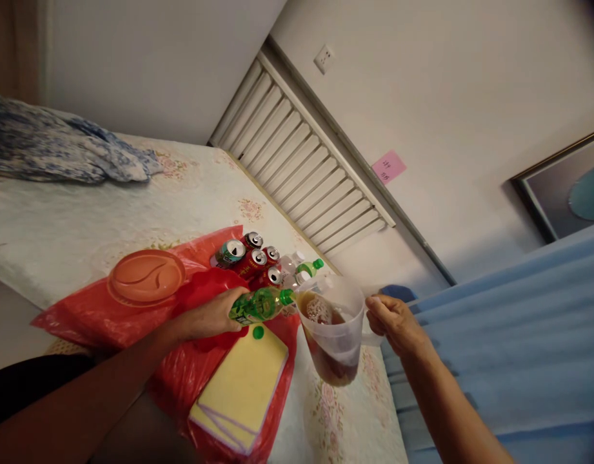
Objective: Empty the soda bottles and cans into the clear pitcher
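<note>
Toward the left, on a crinkled red plastic bag (84,309), lies a round orange lid (146,276). Your left hand (213,316) is wrapped round a smooth green bottle (260,305), its neck at the rim of a cloudy, tapered plastic jug (352,303). Pouring seems under way: dark, foamy liquid (320,314) part-fills the jug; what's left in the bottle is unclear. Your right hand (398,324) curls round the jug's handle (372,338).

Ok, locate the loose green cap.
In the head view, the green cap lies just left of centre, on the upper end of the yellow cloths, below the green bottle in the left hand.
</note>
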`<action>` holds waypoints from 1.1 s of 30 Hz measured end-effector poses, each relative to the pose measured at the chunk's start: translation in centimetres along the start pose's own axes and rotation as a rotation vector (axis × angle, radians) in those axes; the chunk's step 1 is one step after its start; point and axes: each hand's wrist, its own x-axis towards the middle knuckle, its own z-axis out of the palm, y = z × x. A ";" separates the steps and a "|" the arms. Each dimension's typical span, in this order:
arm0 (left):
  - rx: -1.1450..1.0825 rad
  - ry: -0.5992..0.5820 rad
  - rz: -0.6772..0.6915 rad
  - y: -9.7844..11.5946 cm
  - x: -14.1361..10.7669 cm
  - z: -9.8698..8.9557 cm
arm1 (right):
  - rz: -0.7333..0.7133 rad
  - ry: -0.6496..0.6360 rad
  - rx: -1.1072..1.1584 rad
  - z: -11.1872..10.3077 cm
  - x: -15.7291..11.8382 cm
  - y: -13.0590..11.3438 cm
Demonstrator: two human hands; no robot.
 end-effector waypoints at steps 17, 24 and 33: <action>-0.037 0.058 0.003 -0.2 0.1 0.2 | 0.008 -0.001 0.048 0.2 -0.3 0.6; 0.010 -0.016 0.011 -1.4 0.2 0.3 | -0.021 -0.003 0.183 0.8 -1.1 2.6; 0.030 0.065 0.000 -0.5 0.0 -0.6 | -0.075 0.125 0.554 2.5 -2.5 5.0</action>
